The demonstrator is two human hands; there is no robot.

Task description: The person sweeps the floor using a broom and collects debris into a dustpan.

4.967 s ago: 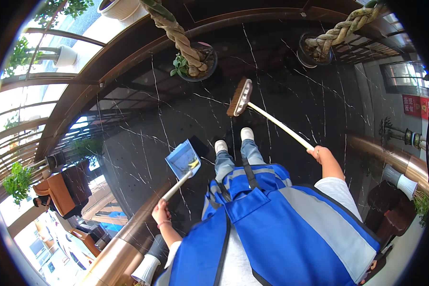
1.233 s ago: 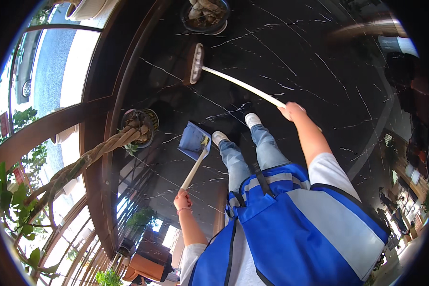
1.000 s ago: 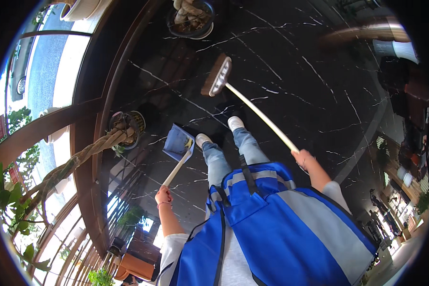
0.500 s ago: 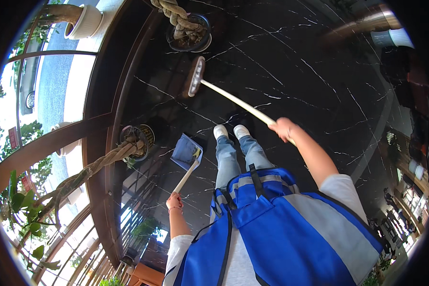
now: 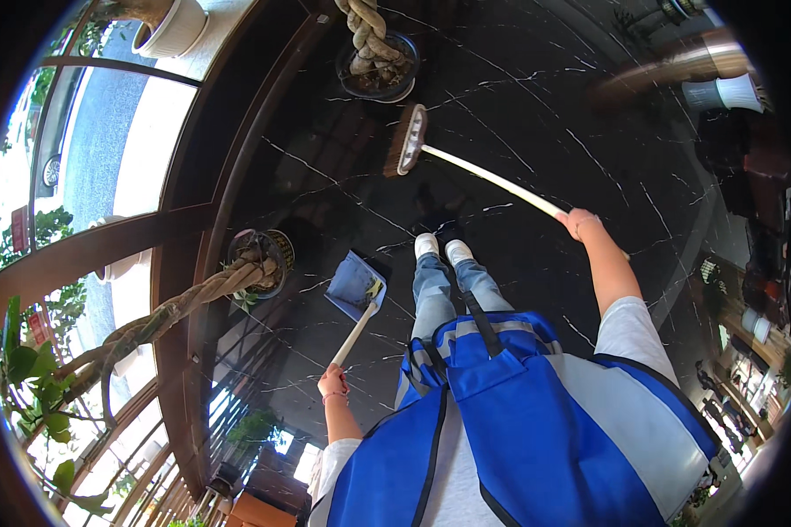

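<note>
My left hand [image 5: 333, 381] is closed around the pale handle of a blue dustpan [image 5: 350, 283]. The pan hangs over or rests on the dark floor left of my feet; some yellowish-green bits, perhaps leaves, lie in it near the handle. My right hand [image 5: 576, 223] grips the long pale stick of a broom [image 5: 410, 140]. Its brown-bristled head points left, ahead of my feet and just below a potted plant with a braided trunk [image 5: 377, 66]. I cannot tell whether the bristles touch the floor.
Black marble floor [image 5: 501, 123] with white veins spreads ahead. A second potted braided tree [image 5: 262, 263] stands at the left beside the framed windows [image 5: 180, 149]. A white pot [image 5: 723, 93] is at the upper right, and an orange-brown piece of furniture [image 5: 259, 509] at the lower left.
The broom head and my right hand have shifted right. The dustpan and my left hand also sit slightly farther right and lower, while the whole view has shifted a little.
</note>
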